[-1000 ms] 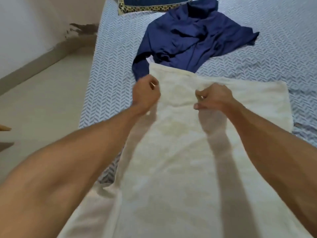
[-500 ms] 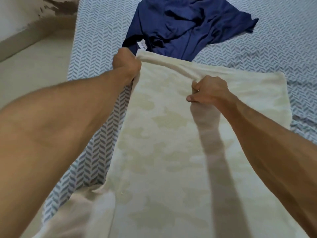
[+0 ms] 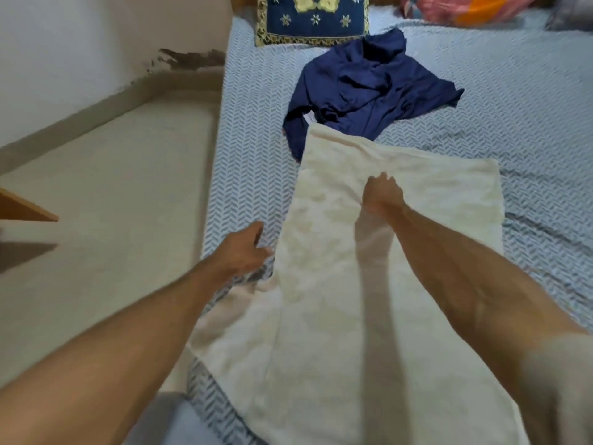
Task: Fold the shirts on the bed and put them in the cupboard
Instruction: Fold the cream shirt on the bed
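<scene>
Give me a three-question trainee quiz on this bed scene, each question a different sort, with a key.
1. True or false: the left hand grips the cream shirt.
2. Which garment lies crumpled, not yet folded? A) navy shirt B) cream shirt C) neither
3. Fill in: the right hand rests on the ____ shirt.

Key: 1 false, its fingers are relaxed over the bedsheet beside the shirt's edge; 2 A; 3 cream.
</scene>
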Demonstrator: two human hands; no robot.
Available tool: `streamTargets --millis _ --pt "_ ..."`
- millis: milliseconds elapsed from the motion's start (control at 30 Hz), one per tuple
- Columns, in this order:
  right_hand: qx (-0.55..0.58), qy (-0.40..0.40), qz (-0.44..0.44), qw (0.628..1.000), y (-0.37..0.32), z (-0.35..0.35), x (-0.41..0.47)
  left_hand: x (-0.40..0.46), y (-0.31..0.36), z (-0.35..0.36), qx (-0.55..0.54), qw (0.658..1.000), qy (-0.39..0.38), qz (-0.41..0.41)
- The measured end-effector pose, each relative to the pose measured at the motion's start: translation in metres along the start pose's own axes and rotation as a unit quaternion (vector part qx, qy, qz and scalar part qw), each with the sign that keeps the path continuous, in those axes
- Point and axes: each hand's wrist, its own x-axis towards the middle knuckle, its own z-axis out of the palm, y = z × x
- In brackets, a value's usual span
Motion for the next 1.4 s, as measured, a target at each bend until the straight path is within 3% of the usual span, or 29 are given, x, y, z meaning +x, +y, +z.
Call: streamTargets --millis 100,233,333,533,633,733,867,1067,1133,1233,1300,1400 --pt "0.111 0.091 -0.066 0.987 -0.036 0.036 -0.073 -0.040 -0.024 0.008 -0.147 0.989 0.002 -0.016" --pt "0.193 0.176 -0.180 0.948 -0.076 0.096 -0.171 -0.093 -0.048 0.021 -0.179 0.981 0.075 -0.017" --pt "0.215 0.108 -0.195 0.951 -0.091 0.114 -0.231 -0.125 -0.060 0.027 -0.087 0.988 0.121 -0.036" --pt "0.148 0.041 -0.297 0.942 -0.095 0.131 -0.283 -0.150 -0.077 0.041 -0.090 0.982 0.090 -0.143" --pt "0.098 -0.049 -0.287 0.952 -0.091 0.116 -0.296 -0.159 -0.068 0.043 -0.153 0.963 0.108 -0.192" --pt "0.090 -0.074 -0.270 0.956 -0.089 0.111 -0.302 -0.166 -0.056 0.040 -0.219 0.943 0.163 -0.193" --pt "0.113 -0.090 -0.203 0.968 -0.089 0.107 -0.314 -0.175 -0.040 0.037 -0.299 0.925 0.178 -0.153" --pt "0.232 -0.135 -0.087 0.959 -0.088 0.094 -0.321 -0.187 -0.023 0.041 -0.274 0.946 0.172 -0.034" --pt "0.384 -0.146 -0.022 0.911 -0.089 0.088 -0.324 -0.192 -0.016 0.043 -0.253 0.952 0.172 -0.003" --pt "0.585 -0.194 0.065 0.785 -0.093 0.069 -0.326 -0.195 -0.002 0.048 -0.202 0.963 0.173 0.048" --pt "0.632 -0.196 0.111 0.742 -0.091 0.060 -0.321 -0.198 0.006 0.056 -0.131 0.971 0.173 0.099" --pt "0.660 -0.199 0.161 0.706 -0.084 0.052 -0.315 -0.202 0.014 0.074 -0.042 0.965 0.164 0.199"
